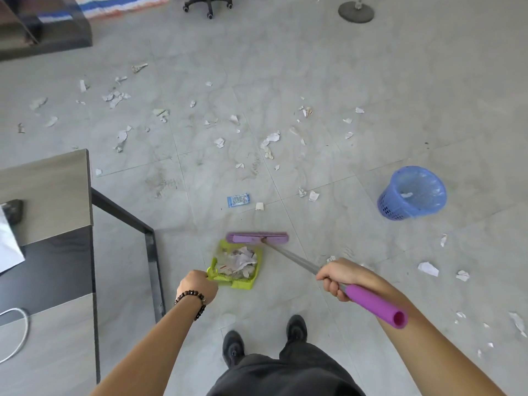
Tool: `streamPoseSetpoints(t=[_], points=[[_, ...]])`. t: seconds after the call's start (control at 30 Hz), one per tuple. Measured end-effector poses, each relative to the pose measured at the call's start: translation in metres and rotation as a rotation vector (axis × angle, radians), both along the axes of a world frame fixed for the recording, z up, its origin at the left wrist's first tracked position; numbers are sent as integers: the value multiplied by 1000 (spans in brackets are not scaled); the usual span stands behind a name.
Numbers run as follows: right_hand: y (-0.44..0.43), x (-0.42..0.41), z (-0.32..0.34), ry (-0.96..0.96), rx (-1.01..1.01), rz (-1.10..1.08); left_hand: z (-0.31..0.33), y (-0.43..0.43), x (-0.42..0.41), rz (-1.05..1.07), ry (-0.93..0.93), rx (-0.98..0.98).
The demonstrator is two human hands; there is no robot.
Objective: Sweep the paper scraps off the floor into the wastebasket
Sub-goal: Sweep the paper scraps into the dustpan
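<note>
- At the floor just ahead of your shoes [297,328], your left hand [197,287] curls tight round the handle of the green dustpan [237,282], which sits on the tiles. A bead bracelet [191,298] circles that wrist.
- Your right hand [340,277] wraps the metal shaft of the broom [294,260] just above its purple grip, with the fingers closed round it.
- You have the purple broom head [257,238] on the floor at twelve o'clock of the dustpan, against its open front edge. The shaft slants back toward four o'clock into your right hand.
- A heap of crumpled paper scraps [243,260] lies inside the dustpan.
- Your blue wastebasket [394,207] stands upright at two o'clock from the dustpan, well apart from it, with a pale scrap inside.
- Loose scraps [270,138] are scattered over the floor from ten to one o'clock, and a few more lie at three to four o'clock beside your right forearm.
- A blue wrapper [238,200] lies at twelve o'clock, beyond the broom head.
- Your bench [45,195] stands at nine o'clock, its dark frame near the dustpan.
</note>
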State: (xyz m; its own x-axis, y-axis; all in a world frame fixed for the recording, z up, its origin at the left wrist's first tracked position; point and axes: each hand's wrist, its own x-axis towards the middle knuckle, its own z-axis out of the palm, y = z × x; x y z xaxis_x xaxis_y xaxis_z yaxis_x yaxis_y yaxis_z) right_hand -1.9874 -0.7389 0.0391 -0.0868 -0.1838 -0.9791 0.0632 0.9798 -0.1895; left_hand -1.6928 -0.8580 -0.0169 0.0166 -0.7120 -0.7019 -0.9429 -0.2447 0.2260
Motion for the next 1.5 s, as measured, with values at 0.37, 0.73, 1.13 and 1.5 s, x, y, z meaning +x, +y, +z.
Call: streamPoseSetpoints(t=[0.37, 0.73, 1.13, 1.5], points=[[-115, 15, -68, 258, -373, 12, -22, -61, -10, 49, 29, 30], [-109, 48, -120, 224, -143, 347, -37, -123, -7, 115, -24, -8], [-68, 33, -44, -37, -223, -61, -33, -125, -5, 121, -6, 16], [-99, 86, -109, 122, -178, 300, -42, -113, 6, 78, 11, -17]])
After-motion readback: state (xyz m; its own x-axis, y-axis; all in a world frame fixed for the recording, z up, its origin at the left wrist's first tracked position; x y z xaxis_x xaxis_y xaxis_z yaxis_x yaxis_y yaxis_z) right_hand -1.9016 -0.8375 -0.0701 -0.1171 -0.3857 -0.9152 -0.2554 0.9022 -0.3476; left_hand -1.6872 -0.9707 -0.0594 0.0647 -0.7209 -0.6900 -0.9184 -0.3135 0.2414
